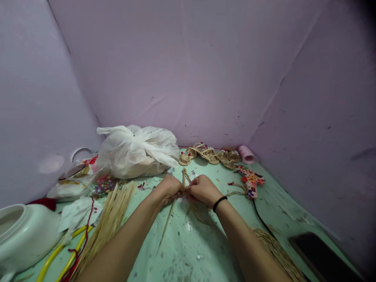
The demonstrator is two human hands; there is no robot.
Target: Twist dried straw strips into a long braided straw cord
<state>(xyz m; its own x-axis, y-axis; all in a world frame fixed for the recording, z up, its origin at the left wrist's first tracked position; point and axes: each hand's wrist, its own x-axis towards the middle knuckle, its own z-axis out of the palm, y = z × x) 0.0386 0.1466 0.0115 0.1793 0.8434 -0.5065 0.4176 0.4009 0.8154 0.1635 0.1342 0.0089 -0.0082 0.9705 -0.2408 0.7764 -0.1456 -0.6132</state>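
Note:
My left hand [170, 188] and my right hand [202, 190] meet over the middle of the pale green table [188, 254], both pinched shut on a braided straw cord [185, 175] that sticks up between them. Loose straw strands [167, 225] hang from the left fist down toward the table. A black band sits on my right wrist. A bundle of straw strips [108, 223] lies to the left of my left forearm.
A white plastic bag [136, 150] lies behind the hands, with small woven straw sandals [210, 154] and a pink spool [247, 154] at the back wall. A colourful beaded piece [251, 181], a woven mat [277, 254], a dark phone [320, 256], a white jar [25, 231] and yellow tubing [55, 254] surround them.

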